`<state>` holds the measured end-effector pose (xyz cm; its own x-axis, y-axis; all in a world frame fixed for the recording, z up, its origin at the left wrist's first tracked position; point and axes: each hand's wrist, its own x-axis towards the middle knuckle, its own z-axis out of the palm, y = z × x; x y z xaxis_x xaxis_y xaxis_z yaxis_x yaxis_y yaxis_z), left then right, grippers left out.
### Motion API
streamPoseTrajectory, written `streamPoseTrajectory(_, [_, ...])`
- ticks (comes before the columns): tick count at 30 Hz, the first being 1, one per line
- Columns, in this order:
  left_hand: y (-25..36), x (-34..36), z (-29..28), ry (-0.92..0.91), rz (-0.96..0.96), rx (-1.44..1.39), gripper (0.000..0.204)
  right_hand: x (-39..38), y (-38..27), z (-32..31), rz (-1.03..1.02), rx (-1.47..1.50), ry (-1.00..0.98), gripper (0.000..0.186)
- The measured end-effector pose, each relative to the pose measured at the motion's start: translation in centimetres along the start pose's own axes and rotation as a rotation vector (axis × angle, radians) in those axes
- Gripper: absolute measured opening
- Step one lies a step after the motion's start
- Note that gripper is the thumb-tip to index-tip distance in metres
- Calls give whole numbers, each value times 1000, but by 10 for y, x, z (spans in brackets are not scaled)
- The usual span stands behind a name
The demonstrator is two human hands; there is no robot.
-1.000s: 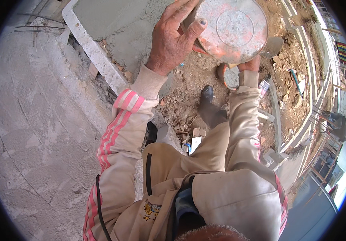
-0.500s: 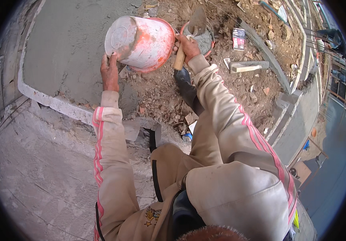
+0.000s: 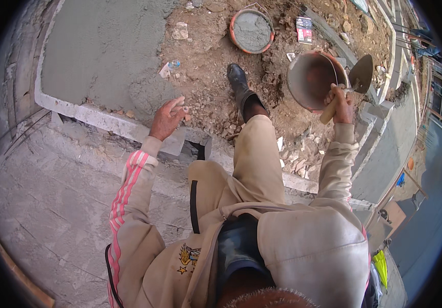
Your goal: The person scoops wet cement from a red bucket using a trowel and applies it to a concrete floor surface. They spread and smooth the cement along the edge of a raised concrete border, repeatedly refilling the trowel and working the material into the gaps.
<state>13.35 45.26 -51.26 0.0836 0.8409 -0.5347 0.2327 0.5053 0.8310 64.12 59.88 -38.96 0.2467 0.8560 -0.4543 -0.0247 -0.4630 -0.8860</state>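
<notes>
My right hand (image 3: 340,104) is closed round the wooden handle of a trowel (image 3: 360,74), whose broad blade points away to the far right. The same hand also has the wire handle of an orange-red bucket (image 3: 298,82), grey with cement inside, its mouth facing up toward me. My left hand (image 3: 168,118) holds nothing, its fingers apart, above the near edge of the wet grey concrete (image 3: 103,51). A second orange-rimmed bucket (image 3: 273,37), filled with wet cement, stands on the dirt beyond my boot.
A pale raised edge (image 3: 98,119) borders the concrete. My black boot (image 3: 237,77) stands on stony soil. A red-and-black packet (image 3: 304,31) lies by a grey beam (image 3: 328,33). At the right are concrete ledges (image 3: 377,113); a crumpled plastic piece (image 3: 174,64) lies left of the boot.
The tilted bucket has swung from over the concrete to my right side and turned mouth up. My left hand has let go of its base and drawn nearer; the trowel moved right too.
</notes>
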Motion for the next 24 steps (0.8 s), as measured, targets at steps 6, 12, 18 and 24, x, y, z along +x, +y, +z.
streamPoseTrajectory(6, [-108, -105, 24, 106, -237, -21, 53, 55, 93, -70, -60, -322, 394, 26])
streamPoseTrajectory(12, [-218, -186, 80, 123, -490, 88, 58, 112, 173, -200, 55, -707, 338, 45])
streamPoseTrajectory(18, [-260, -220, 131, 136, -663, -83, 57, 116, 161, -242, -182, -1458, 166, 61])
streamPoseTrajectory(24, [-287, -237, 171, 248, -697, -157, 58, 70, 115, -87, 48, -1885, 84, 58])
